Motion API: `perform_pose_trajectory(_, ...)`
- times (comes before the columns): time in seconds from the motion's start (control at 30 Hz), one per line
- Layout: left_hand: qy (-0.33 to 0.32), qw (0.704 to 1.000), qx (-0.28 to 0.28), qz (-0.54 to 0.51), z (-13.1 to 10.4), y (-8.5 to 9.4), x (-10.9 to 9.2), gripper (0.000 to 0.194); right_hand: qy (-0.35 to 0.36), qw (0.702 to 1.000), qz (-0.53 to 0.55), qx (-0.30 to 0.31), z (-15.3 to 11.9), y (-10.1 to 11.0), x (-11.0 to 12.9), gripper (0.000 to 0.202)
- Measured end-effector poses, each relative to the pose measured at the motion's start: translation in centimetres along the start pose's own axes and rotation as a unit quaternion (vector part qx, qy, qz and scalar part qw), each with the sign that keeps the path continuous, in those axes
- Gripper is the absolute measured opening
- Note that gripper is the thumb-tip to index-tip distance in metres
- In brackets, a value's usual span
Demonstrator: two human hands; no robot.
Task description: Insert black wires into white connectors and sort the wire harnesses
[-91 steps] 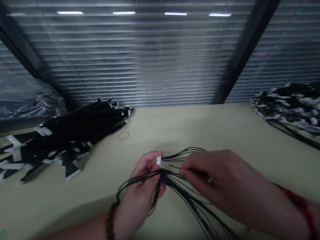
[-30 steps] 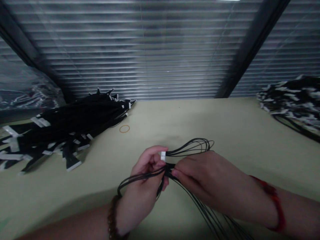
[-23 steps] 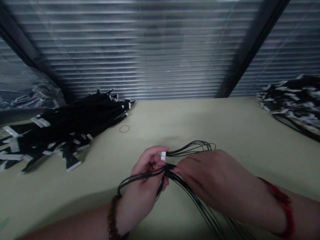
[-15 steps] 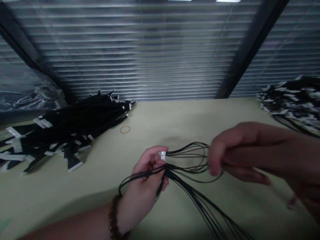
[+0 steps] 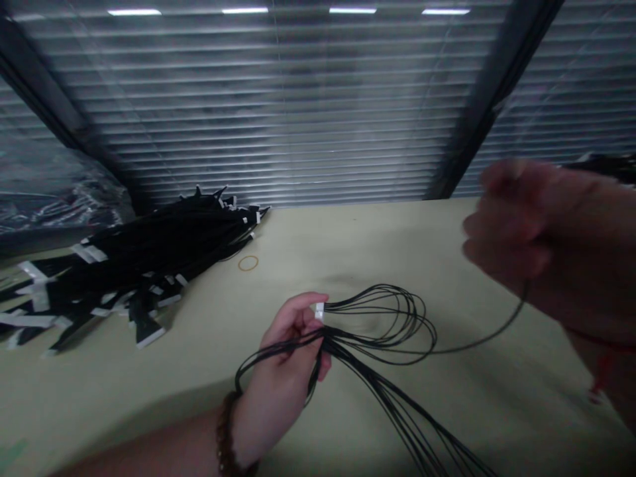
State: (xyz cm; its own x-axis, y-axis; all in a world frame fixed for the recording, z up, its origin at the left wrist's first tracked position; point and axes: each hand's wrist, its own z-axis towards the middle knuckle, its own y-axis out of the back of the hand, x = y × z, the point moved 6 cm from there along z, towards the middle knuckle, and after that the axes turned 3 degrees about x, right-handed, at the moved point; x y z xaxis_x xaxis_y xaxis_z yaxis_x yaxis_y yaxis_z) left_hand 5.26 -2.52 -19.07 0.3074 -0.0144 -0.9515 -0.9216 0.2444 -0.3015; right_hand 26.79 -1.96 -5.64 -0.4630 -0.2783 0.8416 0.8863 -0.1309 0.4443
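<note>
My left hand point(image 5: 293, 351) is closed around a bundle of thin black wires point(image 5: 377, 371). Between its thumb and index finger sits a small white connector point(image 5: 319, 310). From the connector, several wires loop out to the right and curve back to the hand, while others trail toward the lower right. Raised at the right, my right hand point(image 5: 517, 225) is blurred, with its fingers curled in. A single black wire point(image 5: 481, 344) runs from the loops up into that fist, and a faint pale tip shows above it.
To the left lies a pile of black cable harnesses point(image 5: 169, 245) with white connectors, beside clear plastic wrap point(image 5: 74, 185). A yellow rubber band point(image 5: 248, 264) rests on the pale table point(image 5: 358, 245). Another dark pile point(image 5: 606, 165) is partly hidden at the right. Blinds point(image 5: 318, 119) stand behind the table.
My right hand has moved up from beside the wire loops, closing and drawing one wire out to the right. My left hand keeps nearly the same place and grip.
</note>
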Motion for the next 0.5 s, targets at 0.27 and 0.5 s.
perform_pose_trajectory(0.27,0.001,1.000,-0.009,0.001,-0.2,0.0,-0.2,0.020,0.127,0.947,-0.259,0.143,-3.5,-8.8,0.1,0.016)
perform_pose_trajectory(0.5,0.000,1.000,-0.011,0.003,-0.2,-0.1,-0.3,0.020,0.149,0.938,-0.282,0.137,-3.6,-8.5,0.1,0.015)
